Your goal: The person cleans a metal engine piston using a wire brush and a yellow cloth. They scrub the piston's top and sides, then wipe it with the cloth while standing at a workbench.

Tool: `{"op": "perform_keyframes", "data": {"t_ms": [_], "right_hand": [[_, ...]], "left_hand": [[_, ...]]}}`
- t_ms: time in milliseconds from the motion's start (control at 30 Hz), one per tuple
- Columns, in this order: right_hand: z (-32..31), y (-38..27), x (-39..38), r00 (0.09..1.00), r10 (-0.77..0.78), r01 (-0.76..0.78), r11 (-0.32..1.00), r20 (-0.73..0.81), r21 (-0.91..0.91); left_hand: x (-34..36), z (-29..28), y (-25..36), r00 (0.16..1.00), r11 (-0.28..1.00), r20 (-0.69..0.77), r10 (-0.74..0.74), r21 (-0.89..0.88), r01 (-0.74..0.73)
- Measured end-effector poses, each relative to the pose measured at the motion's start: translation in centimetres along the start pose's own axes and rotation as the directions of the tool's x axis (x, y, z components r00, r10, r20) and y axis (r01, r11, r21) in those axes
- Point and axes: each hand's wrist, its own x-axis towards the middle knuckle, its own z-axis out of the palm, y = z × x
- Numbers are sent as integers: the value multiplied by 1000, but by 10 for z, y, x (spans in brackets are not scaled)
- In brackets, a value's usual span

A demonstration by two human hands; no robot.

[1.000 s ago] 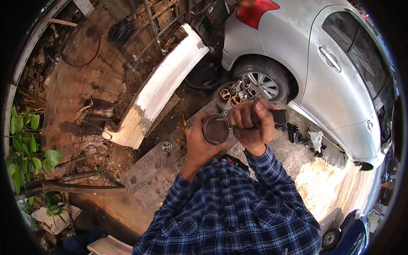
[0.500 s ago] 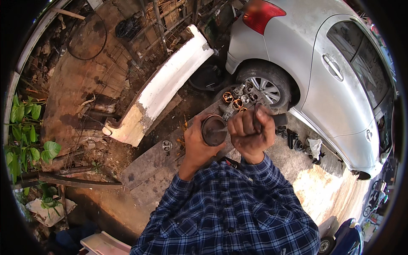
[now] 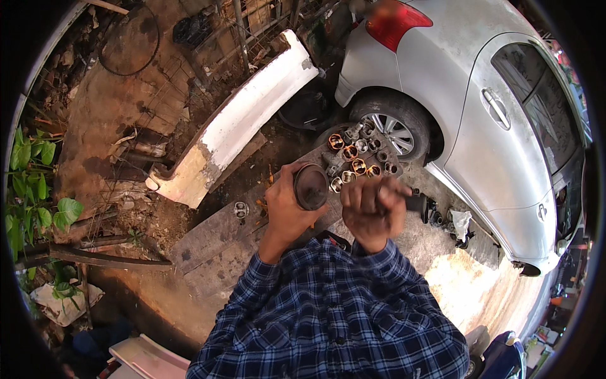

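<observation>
My left hand is wrapped round a dark piston, its blackened crown turned up toward me. Just to the right, my right hand is closed on a dark-handled tool whose handle sticks out past the knuckles; its working end is hidden. Beyond both hands, several pistons and small metal parts, some with orange-lit or orange-stained insides, sit on a dirty board. One lone piston lies on the board left of my hands.
A silver car with its rear wheel stands at right. A long white painted panel lies diagonally left of it, near a black basin. Dark parts and white bag lie beside the car. Leafy plants and debris fill the left.
My right hand has moved down and a little away from the piston. The piston in my left hand has shifted slightly up and left, and more of the parts on the board now show.
</observation>
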Motion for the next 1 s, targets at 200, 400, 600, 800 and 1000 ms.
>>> {"op": "perform_keyframes", "data": {"t_ms": [200,400,600,800,1000], "right_hand": [[-7,2,5,996,80,-85,980,40,179],[3,-2,19,990,21,-35,995,137,95],[0,-2,30,991,93,-111,977,101,185],[-6,3,34,992,98,-115,966,80,231],[-17,5,35,963,206,-251,918,172,308]], "left_hand": [[2,5,1,998,992,-15,-62,-112,60],[3,8,0,996,989,40,-84,-118,89],[3,10,-4,992,987,80,-100,-118,109],[7,13,-5,993,977,63,-104,-181,114],[13,4,-7,990,986,84,-110,-120,119]]}}
